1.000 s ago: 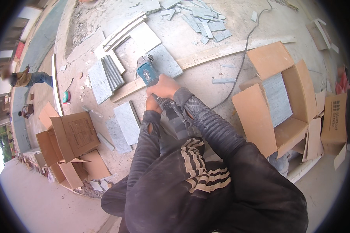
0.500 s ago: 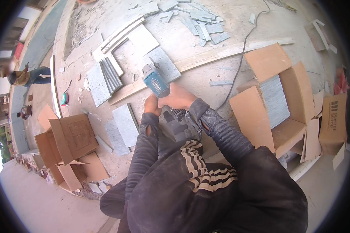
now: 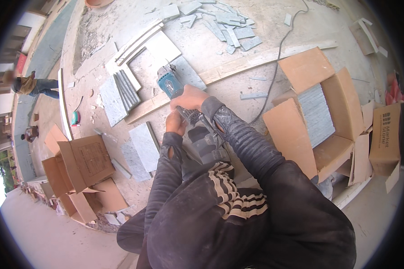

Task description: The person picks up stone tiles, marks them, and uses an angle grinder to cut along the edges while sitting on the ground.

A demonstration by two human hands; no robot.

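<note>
A teal angle grinder (image 3: 169, 84) points away from me over the near-left edge of a grey stone tile (image 3: 189, 71). My right hand (image 3: 192, 97) is closed round its body from above. Just behind, my left hand (image 3: 176, 122) is closed at the grinder's rear end; its fingers are partly hidden. The tile rests against a long wooden board (image 3: 231, 69) on the ground. White L-shaped pieces (image 3: 161, 47) lie beyond the grinder, and a grey slab (image 3: 111, 102) with ribbed strips (image 3: 126, 89) lies to their left.
An opened cardboard box (image 3: 341, 101) holding grey stone stands at right. More opened boxes (image 3: 87, 157) are at left, near loose slabs (image 3: 143, 145). A black cord (image 3: 278, 54) crosses the ground. Broken tile pieces (image 3: 233, 27) are heaped far off. A person (image 3: 29, 84) stands far left.
The grinder and my hands have shifted slightly left. My right forearm has swung left, and my right hand sits a little farther away. The grip on the grinder remains.
</note>
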